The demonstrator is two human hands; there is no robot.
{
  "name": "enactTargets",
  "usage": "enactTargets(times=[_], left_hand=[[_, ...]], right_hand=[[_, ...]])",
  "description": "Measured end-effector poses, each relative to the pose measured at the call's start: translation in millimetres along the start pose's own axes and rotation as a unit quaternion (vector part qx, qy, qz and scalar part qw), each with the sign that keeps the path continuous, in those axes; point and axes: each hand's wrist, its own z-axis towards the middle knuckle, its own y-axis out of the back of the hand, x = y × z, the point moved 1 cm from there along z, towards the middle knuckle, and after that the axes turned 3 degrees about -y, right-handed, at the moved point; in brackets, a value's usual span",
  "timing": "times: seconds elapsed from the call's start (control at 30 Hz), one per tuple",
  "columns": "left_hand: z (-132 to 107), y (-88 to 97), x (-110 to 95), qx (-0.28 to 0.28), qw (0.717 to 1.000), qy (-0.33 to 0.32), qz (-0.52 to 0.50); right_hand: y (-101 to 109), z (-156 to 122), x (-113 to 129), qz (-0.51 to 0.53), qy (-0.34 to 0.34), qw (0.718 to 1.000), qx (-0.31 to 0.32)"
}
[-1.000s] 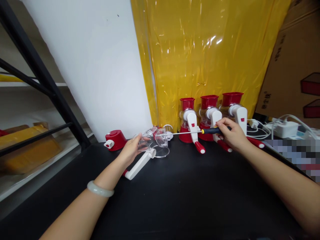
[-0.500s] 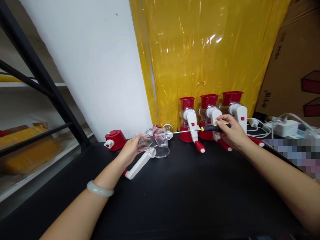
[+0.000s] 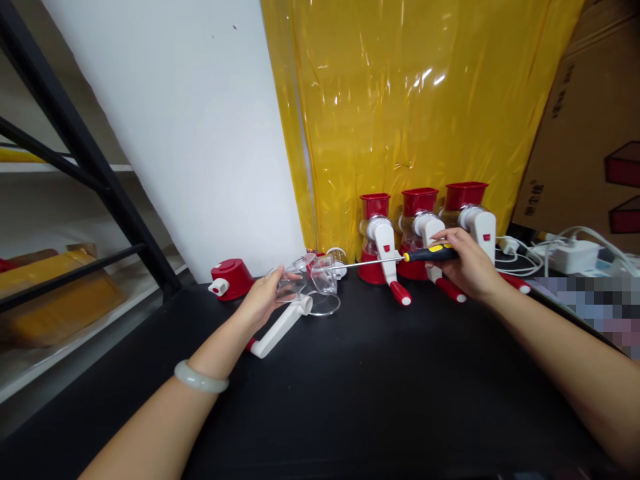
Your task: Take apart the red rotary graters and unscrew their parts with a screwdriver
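My left hand is closed around a clear plastic grater body, held on its side just above the black table. My right hand grips the rear of a black and yellow screwdriver. Its long shaft points left, and the tip reaches the clear body's open end; whether it touches a screw is too small to tell. Below the clear body lies a white crank handle with a red grip. A red base with a white knob sits left of my left hand. A grating drum lies behind the clear body.
Three red and white rotary graters stand in a row at the back. A white adapter with cables lies on the right. Black shelving rises at the left, and a cardboard box leans at the right.
My right hand's fingers have slid slightly back along the screwdriver handle. The clear body and my left hand hold nearly the same place.
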Motion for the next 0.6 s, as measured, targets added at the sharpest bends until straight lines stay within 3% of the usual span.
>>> enactTargets(times=[0.23,0.6], left_hand=[[2.0,1.4,2.8,-0.004,1.000,0.001,-0.003],[0.8,0.0,0.5,-0.019,1.000,0.012,-0.013]], right_hand=[[4.8,-3.7,0.6,-0.173,0.022,0.985,0.020],[10.1,3.0,-9.6,-0.208,0.083,0.975,-0.008]])
